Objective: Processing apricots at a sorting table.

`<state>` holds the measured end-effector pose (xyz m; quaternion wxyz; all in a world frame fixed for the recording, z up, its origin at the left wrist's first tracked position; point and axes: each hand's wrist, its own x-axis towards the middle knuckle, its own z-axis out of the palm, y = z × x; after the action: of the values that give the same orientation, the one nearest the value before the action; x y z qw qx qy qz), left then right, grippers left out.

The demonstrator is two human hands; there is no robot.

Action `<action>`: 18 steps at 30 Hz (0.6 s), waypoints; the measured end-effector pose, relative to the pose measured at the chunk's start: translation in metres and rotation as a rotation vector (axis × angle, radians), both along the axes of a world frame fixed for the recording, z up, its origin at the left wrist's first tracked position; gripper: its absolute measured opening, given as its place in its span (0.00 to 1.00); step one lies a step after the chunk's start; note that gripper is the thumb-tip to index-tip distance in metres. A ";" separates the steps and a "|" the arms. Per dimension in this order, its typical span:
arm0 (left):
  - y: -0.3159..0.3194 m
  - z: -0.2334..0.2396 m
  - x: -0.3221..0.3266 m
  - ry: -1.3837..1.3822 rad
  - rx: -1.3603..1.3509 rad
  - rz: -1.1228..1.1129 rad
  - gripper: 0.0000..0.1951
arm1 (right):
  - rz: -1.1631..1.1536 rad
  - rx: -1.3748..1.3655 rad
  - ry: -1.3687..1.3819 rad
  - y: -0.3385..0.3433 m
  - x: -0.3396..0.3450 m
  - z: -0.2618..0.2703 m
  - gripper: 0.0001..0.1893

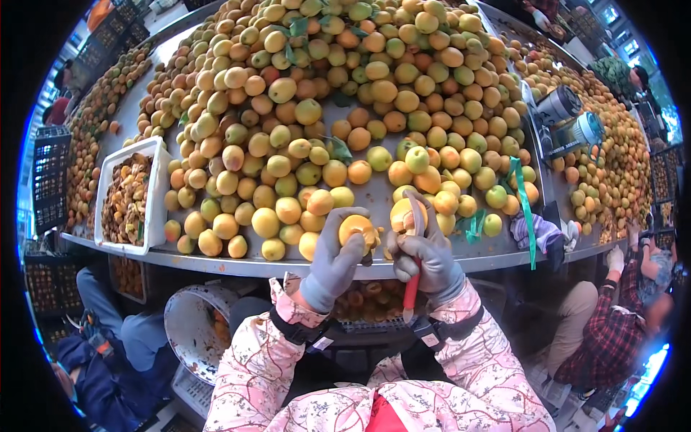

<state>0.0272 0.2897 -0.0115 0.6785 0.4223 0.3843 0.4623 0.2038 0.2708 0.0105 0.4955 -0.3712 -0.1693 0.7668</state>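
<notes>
Both hands wear grey gloves above the near edge of a metal table. My left hand [337,254] grips a cut piece of apricot [357,233], its opened side turned towards the right. Close by on the right, my right hand [429,251] holds a knife with a red handle [412,289] and, in its fingers, another piece of apricot [404,216]. The curved blade [417,213] points up across that fruit. The hands are apart. A large heap of whole apricots [383,92] spreads over the table beyond them.
A white tray [160,194] of brown and orange pieces stands at the left. Below the edge are a crate of apricot pieces [367,302] and a stained white bucket [186,324]. Green ribbon [523,205], a cloth [534,232] and bottles [577,132] lie right. Co-workers sit on both sides.
</notes>
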 end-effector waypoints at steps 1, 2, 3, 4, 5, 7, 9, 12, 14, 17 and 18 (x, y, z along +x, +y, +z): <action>-0.001 0.006 -0.002 0.038 -0.009 -0.072 0.17 | 0.003 0.008 0.031 0.001 0.004 0.001 0.37; -0.002 0.012 -0.006 0.076 -0.018 -0.142 0.18 | 0.008 0.016 0.062 0.002 0.008 0.002 0.37; -0.001 0.014 -0.011 0.112 -0.024 -0.212 0.18 | 0.014 0.025 0.090 0.004 0.012 0.004 0.37; 0.000 0.014 -0.019 0.201 0.056 -0.409 0.21 | 0.018 0.036 0.136 0.004 0.015 0.006 0.37; 0.002 0.017 -0.019 0.276 0.230 -0.516 0.22 | 0.035 0.058 0.156 0.004 0.018 0.007 0.37; 0.005 0.027 -0.021 0.429 0.584 -0.715 0.24 | 0.080 0.103 0.201 0.004 0.020 0.007 0.37; 0.003 0.028 -0.027 0.320 0.070 -0.596 0.26 | 0.149 0.076 0.255 0.002 0.018 0.005 0.35; 0.013 0.017 -0.015 0.024 0.001 -0.314 0.22 | 0.245 -0.008 0.341 -0.001 0.005 0.011 0.35; 0.009 0.011 -0.012 0.062 -0.114 -0.305 0.25 | 0.301 -0.069 0.303 -0.002 -0.005 0.008 0.35; 0.005 0.009 -0.010 0.053 -0.183 -0.253 0.25 | 0.303 -0.007 0.056 -0.001 -0.016 0.009 0.34; 0.006 0.010 -0.009 0.016 -0.176 -0.224 0.25 | 0.296 0.025 -0.062 0.000 -0.016 0.008 0.34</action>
<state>0.0180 0.2955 -0.0013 0.7571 0.4049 0.3793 0.3450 0.1878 0.2709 0.0190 0.3761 -0.3596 -0.2471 0.8175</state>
